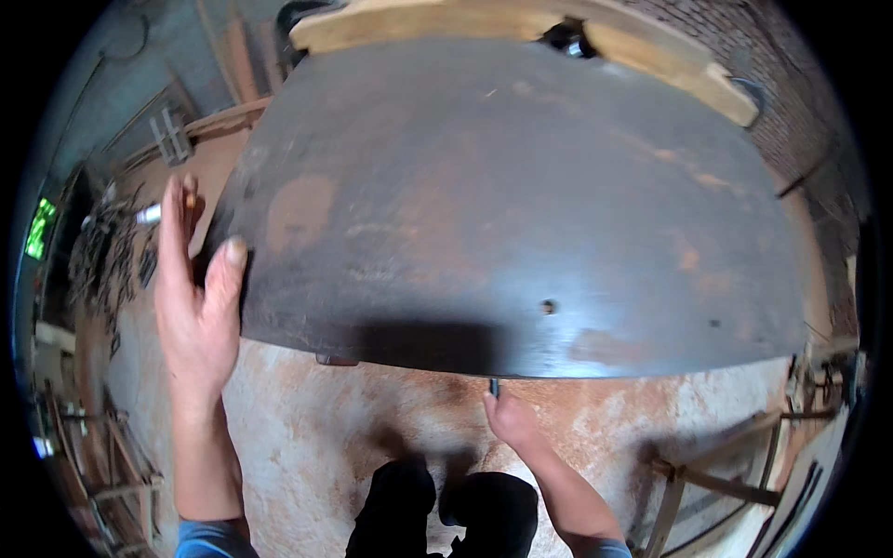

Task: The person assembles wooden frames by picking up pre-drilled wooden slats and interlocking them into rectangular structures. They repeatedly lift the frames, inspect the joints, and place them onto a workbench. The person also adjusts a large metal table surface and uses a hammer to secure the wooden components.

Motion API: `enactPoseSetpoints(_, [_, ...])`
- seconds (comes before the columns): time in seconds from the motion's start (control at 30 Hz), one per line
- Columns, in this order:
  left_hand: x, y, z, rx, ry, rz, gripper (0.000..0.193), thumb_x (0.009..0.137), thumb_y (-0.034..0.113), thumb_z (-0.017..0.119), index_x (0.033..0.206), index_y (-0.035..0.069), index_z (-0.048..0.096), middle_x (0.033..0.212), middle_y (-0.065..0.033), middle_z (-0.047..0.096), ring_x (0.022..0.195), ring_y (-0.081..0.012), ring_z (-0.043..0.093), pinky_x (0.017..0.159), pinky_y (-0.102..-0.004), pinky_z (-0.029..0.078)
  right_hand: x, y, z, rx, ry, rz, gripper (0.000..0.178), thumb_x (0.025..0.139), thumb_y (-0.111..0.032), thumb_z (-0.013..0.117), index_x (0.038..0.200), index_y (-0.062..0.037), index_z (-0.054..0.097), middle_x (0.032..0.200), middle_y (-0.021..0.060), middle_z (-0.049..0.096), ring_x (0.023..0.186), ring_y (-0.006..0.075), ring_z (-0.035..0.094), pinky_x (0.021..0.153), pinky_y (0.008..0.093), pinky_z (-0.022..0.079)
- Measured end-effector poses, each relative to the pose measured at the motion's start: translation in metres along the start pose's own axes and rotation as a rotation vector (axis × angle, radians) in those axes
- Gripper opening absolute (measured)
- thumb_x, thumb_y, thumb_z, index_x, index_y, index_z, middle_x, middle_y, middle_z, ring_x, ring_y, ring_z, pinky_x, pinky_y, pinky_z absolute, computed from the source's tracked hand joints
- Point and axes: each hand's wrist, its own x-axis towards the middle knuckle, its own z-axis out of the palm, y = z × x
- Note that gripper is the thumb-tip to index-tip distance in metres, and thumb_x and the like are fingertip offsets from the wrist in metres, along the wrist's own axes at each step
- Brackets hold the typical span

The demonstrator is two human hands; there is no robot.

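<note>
A large dark metal tabletop with rust-brown patches and a small hole fills the middle. My left hand is at its left edge, thumb beside the rim and fingers pointing away from me. A cigarette with a white end sticks out past these fingers, its orange part showing between them. Below the front edge, my right hand is closed around a short dark handle. The tabletop hides where that handle leads.
A pale wooden board lies along the far edge, next to a black fitting. Wooden frames stand at lower right and lower left. A dark heap of scraps lies at left. A brick wall rises behind.
</note>
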Motion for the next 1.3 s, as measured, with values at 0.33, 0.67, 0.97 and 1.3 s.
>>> enactPoseSetpoints(0.33, [0.009, 0.011, -0.007, 0.067, -0.084, -0.088, 0.071, 0.086, 0.01, 0.057, 0.144, -0.007, 0.02, 0.146, -0.0262, 0.032, 0.136, -0.0374, 0.033, 0.111, -0.0425, 0.026, -0.072, -0.189, -0.061, 0.095, -0.014, -0.198, 0.051, 0.086, -0.047, 0.058, 0.103, 0.0016, 0.061, 0.092, 0.0229, 0.067, 0.088, 0.0396, 0.064, 0.076, 0.0461, 0.052])
enactPoseSetpoints(0.67, [-0.101, -0.065, -0.145, -0.17, -0.189, -0.5, 0.062, 0.091, 0.009, 0.046, 0.146, -0.002, 0.019, 0.151, -0.0218, 0.025, 0.139, -0.0334, 0.027, 0.11, -0.0445, 0.027, -0.067, -0.297, -0.08, 0.199, 0.149, 0.091, 0.065, 0.083, -0.059, 0.057, 0.09, 0.0047, 0.065, 0.09, 0.0239, 0.067, 0.088, 0.0385, 0.065, 0.077, 0.047, 0.052])
enactPoseSetpoints(0.97, [-0.489, -0.147, -0.369, 0.332, -0.389, -1.37, 0.089, 0.089, 0.051, 0.057, 0.142, -0.011, 0.021, 0.144, -0.0311, 0.031, 0.132, -0.0363, 0.038, 0.106, -0.0438, 0.035, -0.052, -0.272, -0.06, 1.268, -0.154, 0.277, 0.036, 0.089, -0.039, 0.06, 0.088, -0.0033, 0.063, 0.076, 0.0081, 0.064, 0.059, 0.0142, 0.061, 0.049, 0.0286, 0.051])
enactPoseSetpoints(1.3, [-0.378, -0.206, -0.297, 0.218, -0.751, -0.768, 0.045, 0.093, 0.035, 0.052, 0.12, -0.002, 0.049, 0.113, -0.0219, 0.055, 0.103, -0.0315, 0.054, 0.09, -0.0405, 0.046, -0.257, -0.102, -0.043, 0.472, -0.051, 0.086, 0.034, 0.088, -0.033, 0.054, 0.088, -0.0014, 0.066, 0.073, 0.0097, 0.065, 0.059, 0.0188, 0.064, 0.052, 0.0338, 0.051])
